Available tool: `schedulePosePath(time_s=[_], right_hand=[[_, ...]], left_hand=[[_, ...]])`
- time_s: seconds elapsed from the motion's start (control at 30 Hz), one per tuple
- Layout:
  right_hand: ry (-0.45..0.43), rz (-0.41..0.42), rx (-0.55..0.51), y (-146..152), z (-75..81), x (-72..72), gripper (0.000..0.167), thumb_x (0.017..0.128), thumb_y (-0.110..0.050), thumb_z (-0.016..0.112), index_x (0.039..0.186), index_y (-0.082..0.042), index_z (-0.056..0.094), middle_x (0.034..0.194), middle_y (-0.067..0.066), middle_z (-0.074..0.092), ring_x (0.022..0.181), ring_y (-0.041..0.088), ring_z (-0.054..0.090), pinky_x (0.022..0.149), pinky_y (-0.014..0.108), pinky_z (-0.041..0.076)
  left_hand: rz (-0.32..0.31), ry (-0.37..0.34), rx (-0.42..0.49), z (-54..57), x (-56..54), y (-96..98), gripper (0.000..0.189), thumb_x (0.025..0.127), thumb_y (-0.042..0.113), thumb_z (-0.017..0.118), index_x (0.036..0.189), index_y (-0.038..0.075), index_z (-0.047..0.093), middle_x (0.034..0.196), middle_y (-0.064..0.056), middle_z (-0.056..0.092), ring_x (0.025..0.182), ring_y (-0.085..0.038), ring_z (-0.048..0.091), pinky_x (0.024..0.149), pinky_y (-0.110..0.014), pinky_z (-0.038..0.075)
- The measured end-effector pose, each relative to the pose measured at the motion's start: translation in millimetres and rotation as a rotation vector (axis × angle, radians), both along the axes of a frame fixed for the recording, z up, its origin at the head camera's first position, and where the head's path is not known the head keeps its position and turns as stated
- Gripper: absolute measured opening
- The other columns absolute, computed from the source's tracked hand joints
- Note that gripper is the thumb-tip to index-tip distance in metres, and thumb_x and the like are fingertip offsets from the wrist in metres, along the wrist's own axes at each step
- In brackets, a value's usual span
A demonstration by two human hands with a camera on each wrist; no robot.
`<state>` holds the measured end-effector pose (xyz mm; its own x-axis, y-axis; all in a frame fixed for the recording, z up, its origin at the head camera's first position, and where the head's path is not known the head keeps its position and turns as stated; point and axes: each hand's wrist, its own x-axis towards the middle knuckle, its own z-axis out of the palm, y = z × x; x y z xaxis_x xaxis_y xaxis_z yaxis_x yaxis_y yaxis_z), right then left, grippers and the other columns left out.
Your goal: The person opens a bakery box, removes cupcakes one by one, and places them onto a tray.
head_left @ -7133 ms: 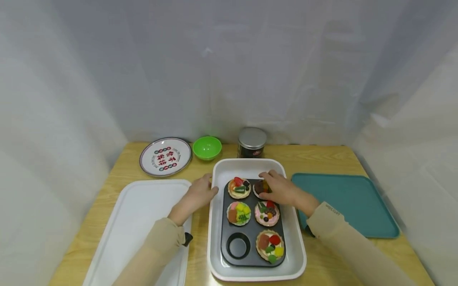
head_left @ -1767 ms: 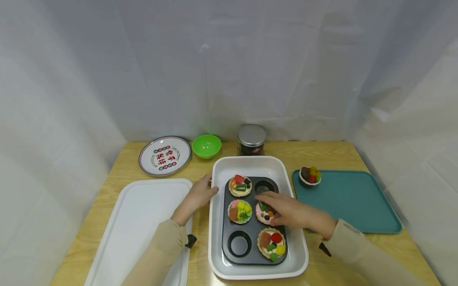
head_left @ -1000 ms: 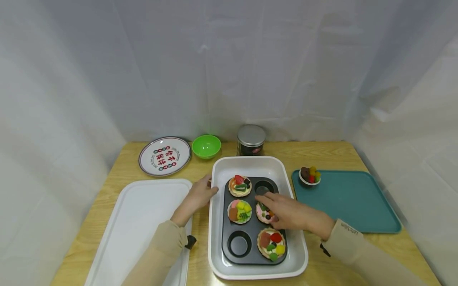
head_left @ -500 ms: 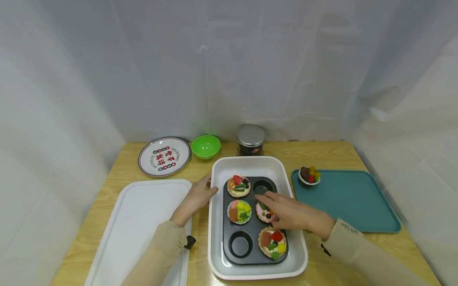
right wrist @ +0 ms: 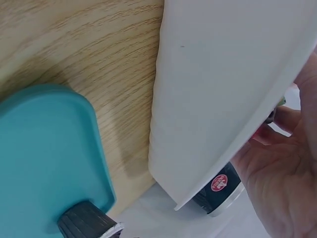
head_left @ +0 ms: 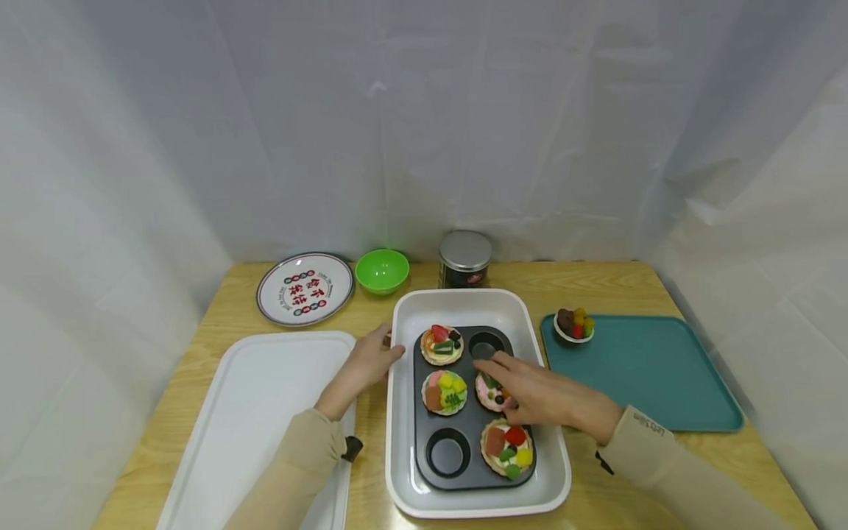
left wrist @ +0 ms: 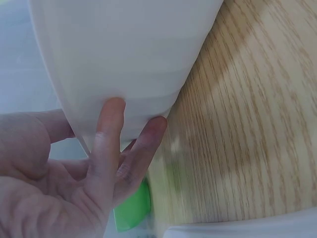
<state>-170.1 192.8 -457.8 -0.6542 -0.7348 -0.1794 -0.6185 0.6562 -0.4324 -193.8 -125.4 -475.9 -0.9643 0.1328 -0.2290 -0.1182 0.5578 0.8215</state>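
A deep white tub (head_left: 392, 449) holds a dark muffin pan (head_left: 469, 422) in the head view. My left hand (head_left: 363, 362) grips the tub's left rim, thumb inside and fingers against the outer wall (left wrist: 143, 59). Inside the pan, my right hand (head_left: 538, 390) has thumb and fingers round a pink-cream toy tart (head_left: 489, 397), partly hiding it. Other fruit-topped tarts sit in the pan: a strawberry one (head_left: 442, 346) far left, a yellow-and-green one (head_left: 444, 393) middle left, a large one (head_left: 507, 449) near right. Two cups, far right and near left, are bare.
A teal tray (head_left: 649, 375) on the right bears a chocolate-and-fruit cup (head_left: 573, 326) at its far left corner. To the left lies a white tray (head_left: 265, 412). Along the back stand a lettered plate (head_left: 305, 290), a green bowl (head_left: 383, 271) and a silver-lidded tin (head_left: 466, 254).
The chocolate-and-fruit cup went from the pan's far right cup to the teal tray. My right hand has come to the pink-cream tart; the pan has lately shifted slightly. My left hand stayed.
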Motion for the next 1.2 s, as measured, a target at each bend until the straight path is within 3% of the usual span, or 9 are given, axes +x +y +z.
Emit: schedulePosePath(time_s=[0.27,0.47,0.63,0.93,1.03,1.2], right_hand=[[-0.011,-0.058,-0.12,1.2,7.4,-1.2,0.084,0.089,-0.01,0.075,0.163,-0.012,0.035,0.143,0.009,0.049,0.08,-0.001,0.057,0.068,0.018,0.053],[0.099,-0.158,-0.18,7.1,27.6,-6.0,0.09,0.091,-0.017,0.079,0.166,-0.018,0.029,0.144,0.015,0.052,0.091,0.011,0.058,0.073,0.024,0.053],[0.171,-0.281,-0.234,21.4,44.5,-13.8,0.082,0.094,-0.021,0.08,0.163,-0.013,0.035,0.15,0.02,0.051,0.114,0.025,0.063,0.087,0.041,0.058],[0.242,-0.455,-0.298,55.4,63.0,-27.9,0.076,0.097,-0.015,0.073,0.162,-0.005,0.034,0.141,0.025,0.05,0.107,0.037,0.063,0.079,0.046,0.057],[0.236,-0.512,-0.296,67.8,67.0,-32.5,0.079,0.098,-0.016,0.072,0.164,-0.003,0.03,0.147,0.03,0.045,0.114,0.043,0.061,0.085,0.054,0.056],[0.198,-0.59,-0.306,88.7,71.9,-42.3,0.081,0.099,-0.017,0.07,0.164,0.003,0.026,0.15,0.038,0.041,0.115,0.045,0.056,0.089,0.056,0.053]], left_hand=[[-0.003,0.007,-0.006,0.4,-0.5,-1.2,0.052,0.105,0.015,0.058,0.154,-0.001,0.047,0.13,-0.031,0.066,0.092,-0.03,0.073,0.065,-0.038,0.065],[0.006,-0.001,-0.004,-0.2,-1.1,-1.3,0.054,0.105,0.017,0.058,0.155,-0.001,0.046,0.133,-0.031,0.065,0.098,-0.033,0.073,0.068,-0.038,0.066],[0.006,-0.004,0.019,-3.8,-2.2,-1.8,0.054,0.105,0.015,0.058,0.155,-0.001,0.046,0.132,-0.031,0.065,0.096,-0.033,0.074,0.066,-0.036,0.066],[0.009,-0.018,0.047,-5.7,-2.8,-2.7,0.054,0.106,0.015,0.058,0.156,-0.001,0.045,0.134,-0.031,0.063,0.097,-0.033,0.074,0.066,-0.036,0.066],[0.009,-0.018,0.041,-6.1,-2.1,-2.5,0.054,0.106,0.016,0.057,0.156,0.0,0.045,0.135,-0.031,0.063,0.097,-0.032,0.074,0.067,-0.036,0.066],[0.003,-0.014,0.039,-5.6,-0.1,-1.5,0.054,0.107,0.017,0.056,0.156,-0.001,0.045,0.136,-0.03,0.064,0.1,-0.033,0.074,0.068,-0.036,0.066]])
